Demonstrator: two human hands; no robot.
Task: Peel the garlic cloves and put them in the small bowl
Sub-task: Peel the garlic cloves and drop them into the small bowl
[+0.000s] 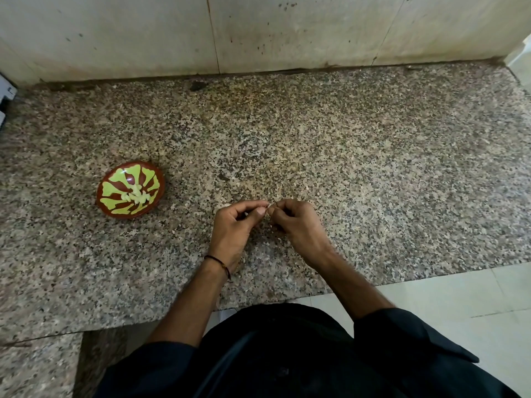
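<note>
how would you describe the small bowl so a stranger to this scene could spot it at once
Start with the speckled granite counter below the pale wall. On its left side sits the small bowl: round, brown with lime-green petal shapes, the only dish there.

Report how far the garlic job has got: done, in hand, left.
Done: several pale peeled cloves lie in the small bowl. In hand: the left hand and right hand pinch one small clove between fingertips, mostly hidden, apparently mid-peel. Left: finish it and drop it in the bowl. No other unpeeled cloves show, so this may be the last.
</note>
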